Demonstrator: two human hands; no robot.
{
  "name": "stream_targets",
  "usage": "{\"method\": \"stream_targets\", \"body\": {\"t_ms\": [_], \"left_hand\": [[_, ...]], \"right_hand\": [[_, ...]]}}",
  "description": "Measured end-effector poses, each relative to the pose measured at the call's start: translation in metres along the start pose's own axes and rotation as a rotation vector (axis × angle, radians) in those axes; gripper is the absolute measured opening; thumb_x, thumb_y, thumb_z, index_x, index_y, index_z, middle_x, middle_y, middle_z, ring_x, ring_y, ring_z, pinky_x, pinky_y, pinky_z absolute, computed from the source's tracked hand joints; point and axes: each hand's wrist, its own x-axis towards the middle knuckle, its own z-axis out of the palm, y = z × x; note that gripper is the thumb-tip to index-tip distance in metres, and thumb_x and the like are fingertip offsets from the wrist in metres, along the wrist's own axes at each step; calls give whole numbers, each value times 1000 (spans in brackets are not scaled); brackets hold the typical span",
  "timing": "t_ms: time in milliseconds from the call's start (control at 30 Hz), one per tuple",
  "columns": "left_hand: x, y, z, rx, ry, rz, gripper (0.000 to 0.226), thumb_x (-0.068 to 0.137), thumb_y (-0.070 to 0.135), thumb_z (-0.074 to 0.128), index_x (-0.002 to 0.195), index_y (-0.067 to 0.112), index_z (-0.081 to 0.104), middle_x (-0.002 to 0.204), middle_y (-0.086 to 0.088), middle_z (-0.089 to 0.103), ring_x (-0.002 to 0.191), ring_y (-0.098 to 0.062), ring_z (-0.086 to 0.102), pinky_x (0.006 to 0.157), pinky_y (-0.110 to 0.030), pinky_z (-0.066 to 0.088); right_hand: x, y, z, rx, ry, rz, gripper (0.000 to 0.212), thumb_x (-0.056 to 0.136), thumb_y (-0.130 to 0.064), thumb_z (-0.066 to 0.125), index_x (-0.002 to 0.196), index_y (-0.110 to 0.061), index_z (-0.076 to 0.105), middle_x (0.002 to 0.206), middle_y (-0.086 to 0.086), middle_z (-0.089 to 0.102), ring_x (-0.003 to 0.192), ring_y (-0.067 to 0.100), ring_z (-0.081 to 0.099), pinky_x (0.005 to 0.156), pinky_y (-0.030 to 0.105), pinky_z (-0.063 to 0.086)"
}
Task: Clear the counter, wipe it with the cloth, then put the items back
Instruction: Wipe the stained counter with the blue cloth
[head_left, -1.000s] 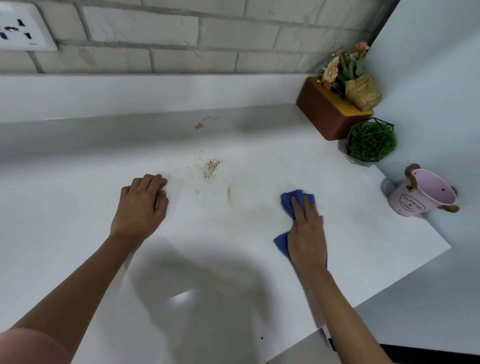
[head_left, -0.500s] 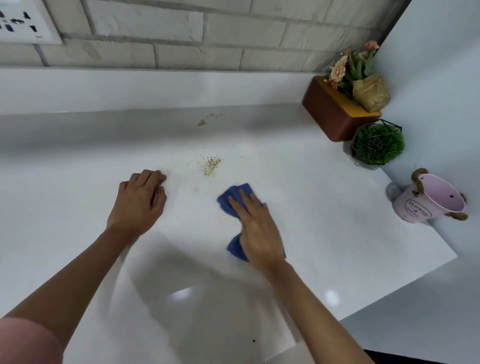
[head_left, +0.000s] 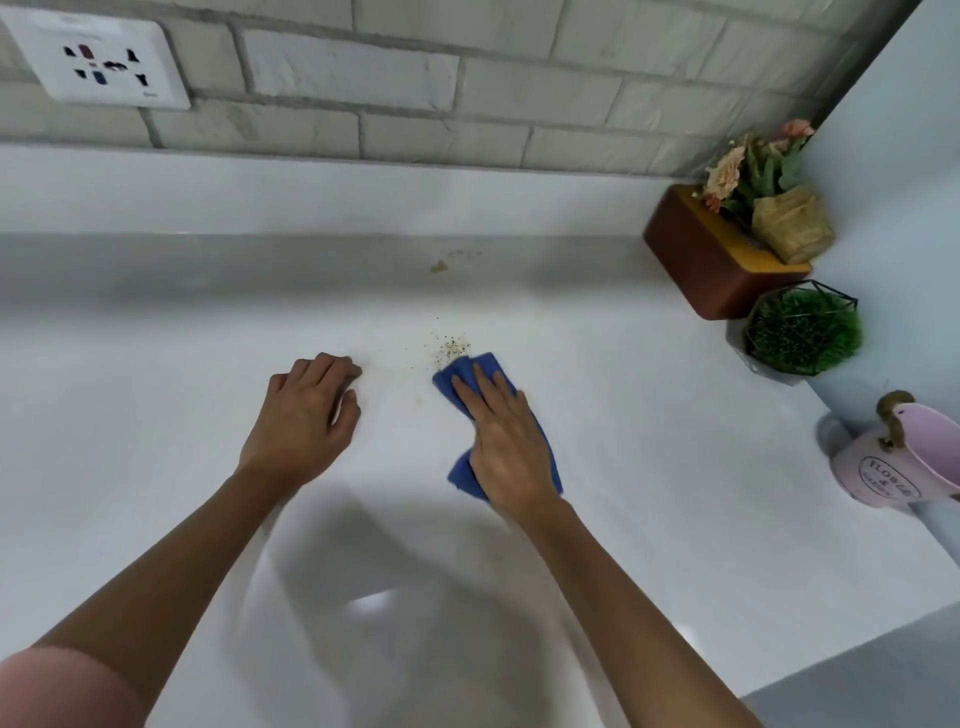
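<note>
**Wiping toward the crumbs (head_left: 451, 347)**

Your wooden flower box (head_left: 701, 260), green plant (head_left: 802, 332) and pink bucket (head_left: 883, 467) sit along the right wall, well apart from the cloth (head_left: 454, 373). There's a small smear (head_left: 439, 266) near the back edge. Since half a second ago the cloth has slid up and right, and its front edge now touches the crumbs. Cloth is blue, folded, mid-counter (head_left: 649, 467), pressed under your right hand (head_left: 506, 447), fingers straight. Left hand (head_left: 304, 415) hasn't moved: it rests on the counter, loosely curled, holding nothing.

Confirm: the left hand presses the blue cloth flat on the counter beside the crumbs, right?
No. The head view shows the right hand pressing the blue cloth flat on the counter beside the crumbs; the left hand holds nothing.
</note>
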Motion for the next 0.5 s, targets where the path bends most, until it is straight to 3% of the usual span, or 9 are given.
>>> {"method": "stream_targets", "body": {"t_ms": [100,200,333,500], "left_hand": [[0,0,0,10,-9,-2,29,86,22,41,111,16,55,107,2,57,94,-23,51,81,-33,33],[0,2,-1,11,-16,-9,29,87,22,40,111,16,55,109,2,57,96,-23,52,82,-34,34],[0,0,-1,5,-14,-6,31,88,24,40,113,16,55,112,3,57,98,-22,51,84,-34,35],[1,-2,0,-2,-13,-4,29,87,25,41,112,18,54,110,4,56,97,-20,50,83,-31,32]], "right_hand": [[-6,7,1,-10,-3,-3,76,86,-3,42,151,-24,8,160,-3,7,148,18,6,119,35,14],[48,6,-10,20,37,2,72,81,-3,44,148,-21,22,156,-1,20,144,20,19,103,30,26],[107,4,-23,-54,18,48,67,86,-10,46,148,-20,21,157,1,20,142,21,21,112,37,24],[29,8,1,103,60,-22,78,80,4,42,150,-22,19,159,1,15,147,22,13,117,41,19]]}}
